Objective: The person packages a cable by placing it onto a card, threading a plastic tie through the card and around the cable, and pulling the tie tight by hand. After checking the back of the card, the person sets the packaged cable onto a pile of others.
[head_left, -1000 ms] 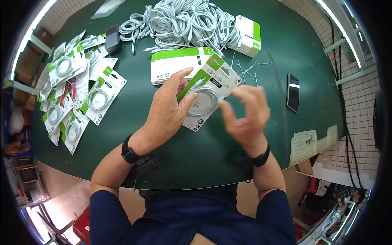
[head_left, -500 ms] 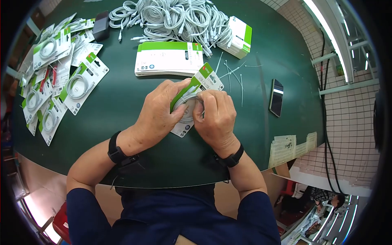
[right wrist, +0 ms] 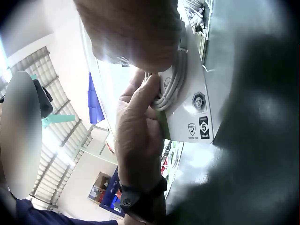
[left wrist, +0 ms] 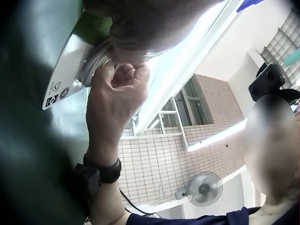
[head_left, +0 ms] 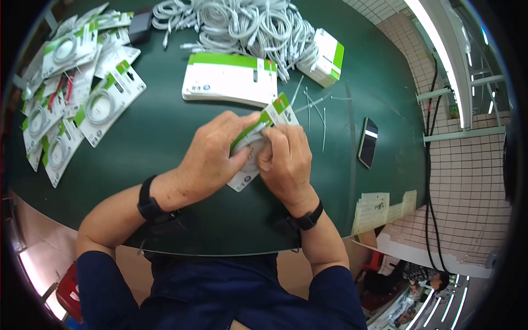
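Observation:
My left hand [head_left: 212,151] grips a white-and-green cable packaging card [head_left: 240,181] by its left edge, with the thumb over the front. On the card lies a coiled white USB-C cable [right wrist: 176,84], fully seen only from the right wrist. The curled fingers of my right hand [head_left: 287,159] pinch at the coil, close to the left thumb; the exact pinch point is hidden behind the knuckles. Both hands hold the card tilted above the green table. Just beyond it sits a stack of flat cards [head_left: 231,82].
Finished-looking carded cables [head_left: 100,107] are heaped at the left. A tangle of loose white cables [head_left: 242,27] fills the back, beside a white-and-green card stack [head_left: 324,58]. Several thin cable ties [head_left: 309,110] and a phone [head_left: 368,143] lie to the right.
One second ago my right hand was apart from the card, blurred at its right. It has moved left onto the coil and stays there. The left hand keeps its hold; the head view has shifted.

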`<state>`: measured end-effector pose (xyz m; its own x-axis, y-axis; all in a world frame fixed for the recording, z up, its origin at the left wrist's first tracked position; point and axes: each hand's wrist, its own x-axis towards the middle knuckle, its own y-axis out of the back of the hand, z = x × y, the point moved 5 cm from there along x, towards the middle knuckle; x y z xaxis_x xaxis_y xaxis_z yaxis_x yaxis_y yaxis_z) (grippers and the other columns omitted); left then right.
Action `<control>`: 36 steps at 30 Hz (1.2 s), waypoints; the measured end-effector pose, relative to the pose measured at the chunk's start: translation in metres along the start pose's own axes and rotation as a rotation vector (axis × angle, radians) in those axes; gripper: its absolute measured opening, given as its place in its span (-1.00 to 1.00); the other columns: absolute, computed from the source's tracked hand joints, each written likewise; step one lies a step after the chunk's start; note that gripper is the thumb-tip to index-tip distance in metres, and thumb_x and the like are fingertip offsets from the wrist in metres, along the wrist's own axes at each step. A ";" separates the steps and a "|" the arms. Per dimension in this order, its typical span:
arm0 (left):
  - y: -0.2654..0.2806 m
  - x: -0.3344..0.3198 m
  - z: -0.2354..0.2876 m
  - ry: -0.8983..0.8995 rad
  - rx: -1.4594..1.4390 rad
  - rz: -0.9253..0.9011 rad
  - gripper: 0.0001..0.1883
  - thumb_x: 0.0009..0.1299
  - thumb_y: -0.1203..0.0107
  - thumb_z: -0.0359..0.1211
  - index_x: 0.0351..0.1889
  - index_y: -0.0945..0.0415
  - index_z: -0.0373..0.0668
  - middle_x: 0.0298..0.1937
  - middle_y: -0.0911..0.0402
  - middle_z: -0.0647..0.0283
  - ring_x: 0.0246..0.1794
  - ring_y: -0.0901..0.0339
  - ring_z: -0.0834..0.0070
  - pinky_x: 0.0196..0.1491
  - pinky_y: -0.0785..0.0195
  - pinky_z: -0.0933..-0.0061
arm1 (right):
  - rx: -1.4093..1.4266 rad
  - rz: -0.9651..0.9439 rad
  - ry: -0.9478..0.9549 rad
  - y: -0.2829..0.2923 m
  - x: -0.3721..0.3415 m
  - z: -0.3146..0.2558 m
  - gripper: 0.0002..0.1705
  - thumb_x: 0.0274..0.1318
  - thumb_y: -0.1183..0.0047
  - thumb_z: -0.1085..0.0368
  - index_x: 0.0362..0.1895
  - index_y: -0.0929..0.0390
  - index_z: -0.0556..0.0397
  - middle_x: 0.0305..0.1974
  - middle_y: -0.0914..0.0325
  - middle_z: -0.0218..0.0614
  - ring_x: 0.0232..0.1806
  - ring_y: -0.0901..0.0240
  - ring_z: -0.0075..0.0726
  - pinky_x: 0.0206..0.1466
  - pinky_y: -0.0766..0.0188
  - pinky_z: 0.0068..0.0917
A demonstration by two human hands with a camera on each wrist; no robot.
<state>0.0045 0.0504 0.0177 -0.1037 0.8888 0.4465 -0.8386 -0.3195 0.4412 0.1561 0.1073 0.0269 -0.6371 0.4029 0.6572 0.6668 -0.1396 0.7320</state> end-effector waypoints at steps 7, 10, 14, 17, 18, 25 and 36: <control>0.000 -0.001 0.005 -0.034 0.027 0.001 -0.37 0.25 -0.31 -0.62 0.35 -0.58 -0.23 -0.14 -0.62 0.05 -0.19 -0.63 0.14 -0.13 -0.54 0.28 | -0.021 0.047 0.004 0.003 0.000 -0.004 -0.61 -0.05 -0.20 0.62 -0.08 -0.52 0.12 -0.22 -0.53 -0.12 -0.24 -0.52 0.07 -0.20 -0.54 -0.12; 0.006 0.007 0.010 -0.028 0.017 -0.016 -0.40 0.29 -0.30 -0.61 0.36 -0.58 -0.22 -0.12 -0.64 0.07 -0.16 -0.66 0.24 -0.12 -0.54 0.31 | 0.011 0.042 -0.044 0.006 0.005 -0.008 -0.61 0.03 -0.27 0.57 -0.02 -0.53 0.13 -0.17 -0.56 -0.09 -0.19 -0.54 0.08 -0.15 -0.56 -0.14; 0.005 0.008 -0.007 0.081 -0.053 -0.038 -0.41 0.37 -0.26 -0.63 0.42 -0.53 -0.26 -0.08 -0.67 0.17 -0.09 -0.68 0.44 -0.05 -0.57 0.40 | 0.113 0.162 -0.045 0.023 0.012 0.004 -0.59 0.14 -0.34 0.47 0.06 -0.52 0.12 -0.08 -0.62 -0.06 -0.09 -0.58 0.03 -0.06 -0.56 -0.24; 0.009 0.013 -0.020 0.167 -0.431 0.123 -0.39 0.38 -0.26 -0.63 0.44 -0.47 -0.31 -0.14 -0.64 0.26 -0.16 -0.66 0.48 -0.06 -0.58 0.40 | 0.168 0.333 -0.128 0.042 0.009 0.018 -0.54 0.28 -0.37 0.35 0.18 -0.50 0.13 0.01 -0.65 -0.10 0.03 -0.59 -0.12 0.05 -0.54 -0.35; 0.014 0.016 -0.019 0.217 -0.465 0.139 -0.38 0.38 -0.26 -0.64 0.45 -0.46 -0.31 -0.13 -0.65 0.28 -0.14 -0.65 0.53 -0.03 -0.59 0.43 | 0.171 0.337 -0.139 0.042 0.006 0.019 -0.54 0.28 -0.37 0.35 0.18 -0.50 0.13 0.01 -0.65 -0.10 0.03 -0.59 -0.12 0.05 -0.54 -0.35; 0.015 0.015 -0.019 0.321 -0.571 0.144 -0.35 0.39 -0.29 -0.66 0.47 -0.43 -0.32 -0.11 -0.67 0.29 -0.10 -0.65 0.64 0.06 -0.60 0.54 | 1.371 0.017 -0.792 -0.012 -0.015 0.032 -0.37 0.41 -0.35 0.13 0.37 -0.46 0.23 0.12 -0.70 -0.23 0.07 -0.59 -0.44 0.16 -0.55 -0.40; -0.003 0.008 -0.021 0.422 -1.096 0.033 -0.59 0.57 -0.25 -0.50 0.34 -0.51 -0.40 0.18 -0.74 0.12 0.06 -0.68 0.55 0.19 -0.59 0.46 | 1.385 -0.071 -0.755 -0.001 -0.016 0.035 -0.49 0.45 -0.30 0.12 0.24 -0.61 0.27 0.09 -0.74 -0.20 0.06 -0.65 -0.44 0.20 -0.60 -0.39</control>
<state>-0.0051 0.0655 0.0037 -0.1307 0.9895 0.0612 -0.8230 -0.0738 -0.5632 0.1791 0.1332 0.0091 -0.6313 0.7710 0.0834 0.7364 0.6297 -0.2474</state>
